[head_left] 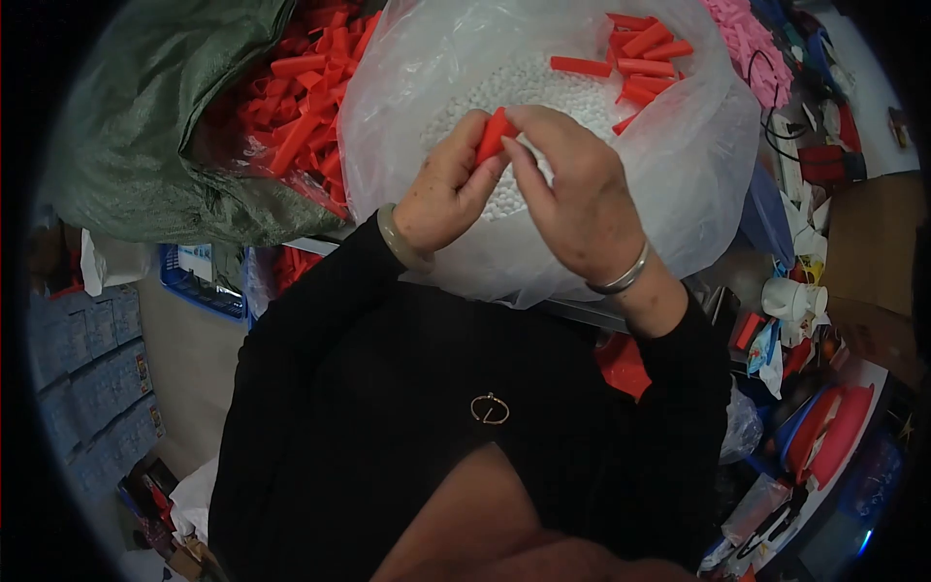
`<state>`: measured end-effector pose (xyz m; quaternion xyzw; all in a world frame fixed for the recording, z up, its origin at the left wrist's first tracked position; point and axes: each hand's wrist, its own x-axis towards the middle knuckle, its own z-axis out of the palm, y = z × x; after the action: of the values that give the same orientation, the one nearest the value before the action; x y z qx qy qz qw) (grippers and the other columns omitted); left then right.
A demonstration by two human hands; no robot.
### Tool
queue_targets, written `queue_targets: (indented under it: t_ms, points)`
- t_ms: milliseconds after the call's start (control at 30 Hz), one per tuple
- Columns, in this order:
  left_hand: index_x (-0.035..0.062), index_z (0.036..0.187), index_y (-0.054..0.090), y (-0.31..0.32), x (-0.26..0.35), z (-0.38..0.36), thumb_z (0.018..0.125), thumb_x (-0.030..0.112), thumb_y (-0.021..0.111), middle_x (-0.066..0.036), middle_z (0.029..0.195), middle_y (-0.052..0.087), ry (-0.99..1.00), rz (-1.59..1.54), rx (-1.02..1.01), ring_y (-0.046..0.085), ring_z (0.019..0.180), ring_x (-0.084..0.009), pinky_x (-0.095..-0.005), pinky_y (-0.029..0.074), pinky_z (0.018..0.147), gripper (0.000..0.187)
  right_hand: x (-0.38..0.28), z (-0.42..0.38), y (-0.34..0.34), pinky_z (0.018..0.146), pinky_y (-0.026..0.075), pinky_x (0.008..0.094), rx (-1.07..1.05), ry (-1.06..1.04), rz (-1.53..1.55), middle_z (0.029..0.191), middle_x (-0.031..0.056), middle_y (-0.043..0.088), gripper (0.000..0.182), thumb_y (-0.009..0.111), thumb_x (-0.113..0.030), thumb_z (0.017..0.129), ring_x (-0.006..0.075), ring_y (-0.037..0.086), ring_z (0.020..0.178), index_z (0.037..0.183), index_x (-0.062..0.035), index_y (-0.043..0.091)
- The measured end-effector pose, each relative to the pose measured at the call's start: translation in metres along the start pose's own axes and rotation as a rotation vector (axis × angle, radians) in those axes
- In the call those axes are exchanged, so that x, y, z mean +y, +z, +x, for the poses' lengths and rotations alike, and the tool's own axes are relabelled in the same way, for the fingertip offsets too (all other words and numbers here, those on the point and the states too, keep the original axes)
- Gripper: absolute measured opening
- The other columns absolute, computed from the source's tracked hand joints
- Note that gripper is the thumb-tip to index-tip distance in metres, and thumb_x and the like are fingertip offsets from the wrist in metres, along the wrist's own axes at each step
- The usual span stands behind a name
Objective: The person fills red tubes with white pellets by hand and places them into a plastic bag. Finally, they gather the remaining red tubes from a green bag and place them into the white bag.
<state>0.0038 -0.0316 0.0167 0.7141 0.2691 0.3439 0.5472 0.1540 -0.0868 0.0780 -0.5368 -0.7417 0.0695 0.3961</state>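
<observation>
A small red plastic piece [495,134], tube-like in shape, is held up between both hands above a large clear plastic bag [388,116]. My left hand [444,194] pinches its left side between thumb and fingers. On the other side, the thumb and fingertips of my right hand [582,184] close on its upper right end. Small white beads [499,85] fill the middle of the bag below. Several similar red pieces [648,66] lie together on the bag's far right part. The fingers partly cover the held piece.
To the left, a dark green woven sack [136,126] stands open beside a heap of red pieces [315,92]. Pink pieces [749,48] are at the far right. A blue basket [199,301], a cardboard box [873,262] and a white bottle-like container [790,299] stand around.
</observation>
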Motion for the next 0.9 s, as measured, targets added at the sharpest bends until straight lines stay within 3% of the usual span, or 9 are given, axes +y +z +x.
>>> queue_targets:
  t_ms: [33, 267, 367, 433, 500, 567, 633, 733, 900]
  points:
    - [0.0014, 0.100, 0.045, -0.001, -0.001, 0.000, 0.088, 0.002, 0.051, -0.017, 0.081, 0.053, -0.053, -0.079, 0.032, 0.053, 0.071, -0.0310, -0.0359, 0.043, 0.064, 0.013, -0.011, 0.000, 0.001, 0.074, 0.049, 0.0370, -0.050, 0.010, -0.023, 0.101, 0.0190, 0.063, 0.027, 0.062, 0.000, 0.081, 0.0336, 0.062, 0.087, 0.107, 0.0044, 0.057]
    - [0.0009, 0.099, 0.045, -0.017, -0.010, -0.004, 0.084, -0.002, 0.051, -0.014, 0.081, 0.051, 0.146, 0.125, 0.079, 0.050, 0.069, -0.0244, -0.0330, 0.043, 0.064, 0.017, -0.021, -0.009, 0.027, 0.081, 0.048, 0.0364, 0.112, -0.090, -0.203, 0.108, 0.0208, 0.062, 0.039, 0.061, 0.003, 0.079, 0.0330, 0.062, 0.094, 0.117, 0.0084, 0.053]
    - [0.0007, 0.102, 0.047, -0.040, 0.021, -0.015, 0.084, -0.002, 0.053, -0.014, 0.081, 0.051, 0.197, 0.267, 0.116, 0.051, 0.071, -0.0188, -0.0305, 0.043, 0.064, 0.019, -0.022, 0.000, 0.026, 0.081, 0.049, 0.0362, 0.091, -0.132, -0.034, 0.110, 0.0213, 0.061, 0.041, 0.061, 0.002, 0.079, 0.0318, 0.062, 0.094, 0.119, 0.0062, 0.053]
    - [0.0003, 0.107, 0.049, -0.066, 0.038, -0.029, 0.085, -0.001, 0.057, -0.015, 0.082, 0.053, -0.046, 0.356, 0.115, 0.054, 0.073, -0.0161, -0.0271, 0.044, 0.066, 0.024, -0.008, 0.012, 0.021, 0.081, 0.050, 0.0355, -0.156, 0.021, 0.279, 0.109, 0.0216, 0.061, 0.040, 0.060, 0.001, 0.080, 0.0322, 0.062, 0.094, 0.119, 0.0039, 0.053]
    - [0.0000, 0.109, 0.051, -0.098, 0.034, -0.057, 0.086, 0.003, 0.060, -0.013, 0.082, 0.053, -0.019, 0.221, 0.187, 0.052, 0.072, -0.0132, -0.0229, 0.044, 0.066, 0.025, 0.039, 0.026, 0.021, 0.079, 0.051, 0.0362, -0.047, 0.038, 0.033, 0.107, 0.0206, 0.061, 0.038, 0.059, -0.002, 0.082, 0.0315, 0.062, 0.095, 0.120, -0.0008, 0.055]
    - [0.0002, 0.106, 0.056, -0.145, 0.053, -0.086, 0.083, 0.003, 0.063, -0.013, 0.089, 0.058, -0.296, 0.409, 0.057, 0.057, 0.073, -0.0185, -0.0245, 0.047, 0.068, 0.025, 0.112, 0.042, 0.003, 0.075, 0.051, 0.0421, -0.125, -0.004, -0.395, 0.104, 0.0210, 0.059, 0.029, 0.056, -0.005, 0.082, 0.0379, 0.060, 0.091, 0.110, 0.0012, 0.056]
    - [0.0013, 0.103, 0.060, -0.183, 0.059, -0.120, 0.078, 0.006, 0.068, -0.014, 0.096, 0.062, -0.496, 0.919, -0.094, 0.062, 0.080, -0.0273, -0.0304, 0.049, 0.071, 0.027, 0.173, 0.049, -0.010, 0.078, 0.052, 0.0408, -0.259, 0.021, -0.796, 0.106, 0.0181, 0.060, 0.025, 0.055, -0.006, 0.082, 0.0338, 0.062, 0.096, 0.106, -0.0002, 0.061]
    - [0.0019, 0.102, 0.061, -0.211, 0.058, -0.166, 0.074, 0.011, 0.072, -0.016, 0.100, 0.063, -0.520, 1.384, -0.156, 0.061, 0.087, -0.0336, -0.0365, 0.049, 0.074, 0.032, 0.203, 0.053, -0.010, 0.082, 0.052, 0.0401, -0.385, 0.156, -1.087, 0.109, 0.0143, 0.061, 0.022, 0.056, -0.006, 0.083, 0.0291, 0.062, 0.100, 0.102, -0.0020, 0.065]
    - [0.0010, 0.103, 0.061, -0.200, 0.049, -0.157, 0.076, 0.012, 0.073, -0.016, 0.096, 0.063, -0.406, 1.065, 0.067, 0.062, 0.088, -0.0297, -0.0358, 0.049, 0.075, 0.032, 0.227, 0.063, 0.001, 0.084, 0.051, 0.0377, -0.643, -0.141, -1.257, 0.112, 0.0122, 0.060, 0.023, 0.060, -0.009, 0.082, 0.0281, 0.062, 0.102, 0.104, -0.0044, 0.067]
